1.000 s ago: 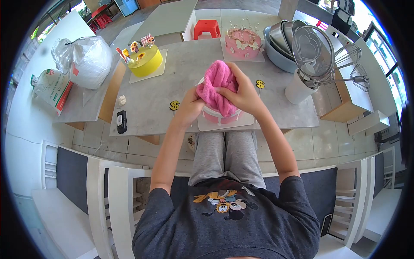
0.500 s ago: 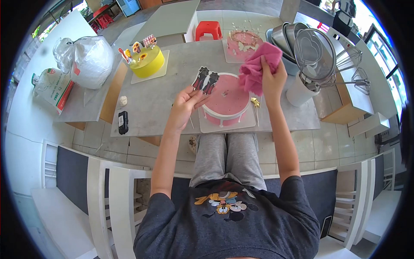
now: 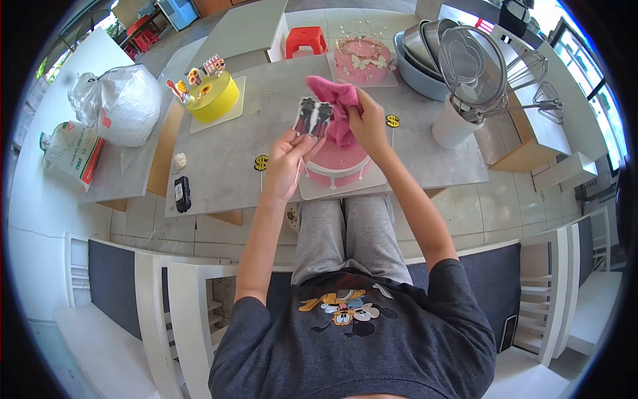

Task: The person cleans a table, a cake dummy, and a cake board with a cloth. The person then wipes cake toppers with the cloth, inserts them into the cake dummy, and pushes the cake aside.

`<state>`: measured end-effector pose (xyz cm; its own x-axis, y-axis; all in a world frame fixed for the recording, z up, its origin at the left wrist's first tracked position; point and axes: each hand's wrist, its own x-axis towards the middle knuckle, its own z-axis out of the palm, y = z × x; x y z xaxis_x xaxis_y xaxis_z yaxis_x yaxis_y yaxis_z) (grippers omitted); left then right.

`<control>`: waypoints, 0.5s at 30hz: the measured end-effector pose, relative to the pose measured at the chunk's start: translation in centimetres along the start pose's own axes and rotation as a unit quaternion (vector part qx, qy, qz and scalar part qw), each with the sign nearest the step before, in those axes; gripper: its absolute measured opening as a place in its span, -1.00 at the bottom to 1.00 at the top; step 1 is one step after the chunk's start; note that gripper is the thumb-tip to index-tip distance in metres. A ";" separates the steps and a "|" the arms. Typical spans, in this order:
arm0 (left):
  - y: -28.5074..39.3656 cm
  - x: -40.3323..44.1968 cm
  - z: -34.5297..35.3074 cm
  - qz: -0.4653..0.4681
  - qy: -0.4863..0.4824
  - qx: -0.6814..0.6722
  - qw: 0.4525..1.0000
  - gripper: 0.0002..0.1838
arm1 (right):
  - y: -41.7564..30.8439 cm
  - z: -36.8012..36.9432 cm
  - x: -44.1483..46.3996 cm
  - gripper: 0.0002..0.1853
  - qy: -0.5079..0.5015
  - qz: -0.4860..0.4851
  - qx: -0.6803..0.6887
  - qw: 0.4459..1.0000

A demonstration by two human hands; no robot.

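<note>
- Head view: a black, white and red cutout (image 3: 312, 118) stands raised above the near edge of a pink cake (image 3: 337, 159), its lower end pinched between the fingers and thumb of the left hand (image 3: 289, 156).
- Just beside it, the right hand (image 3: 369, 123) grips a bunched pink cloth (image 3: 342, 116), fingers closed on its upper side while the rest hangs down over the cake.
- Half a second earlier the cloth is held well off to the right; now it is back next to the cutout, so both hands work close together and the cake's top is largely screened.
- The cake sits on a pale board (image 3: 345, 191) at the near edge of a grey table (image 3: 286, 83), a dollar-sign pick (image 3: 261, 163) to its left and another pick (image 3: 393, 122) to its right.
- Farther back are a yellow cake (image 3: 216, 100) and a second pink cake (image 3: 359, 65), with steel bowls (image 3: 419, 70) at right.
- Hard to make out: the cutout's printed figures, its finger-covered base, and whether cloth and cutout touch.
</note>
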<state>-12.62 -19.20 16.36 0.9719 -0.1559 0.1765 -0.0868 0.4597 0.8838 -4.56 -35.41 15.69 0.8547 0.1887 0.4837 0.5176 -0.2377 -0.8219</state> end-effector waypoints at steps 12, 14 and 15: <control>-4.0 2.2 -0.3 -0.036 0.017 0.064 0.997 -0.76 | 7.5 -18.5 -24.2 -0.72 0.376 -0.014 -0.437 0.817; -5.2 3.1 0.0 -0.028 0.019 0.074 0.997 -0.76 | 8.4 -24.8 -35.0 -0.72 0.430 0.131 -0.602 0.659; -5.7 3.7 0.0 -0.016 0.026 0.089 0.996 -0.76 | 7.6 -27.2 -40.2 -0.65 0.406 0.206 -0.674 0.582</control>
<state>-8.53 -22.41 12.00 0.9843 -0.1201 0.1290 -0.0891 0.2929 0.9520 -33.86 -70.69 -1.82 0.3720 -0.5318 0.7608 -0.6443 -0.7379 -0.2008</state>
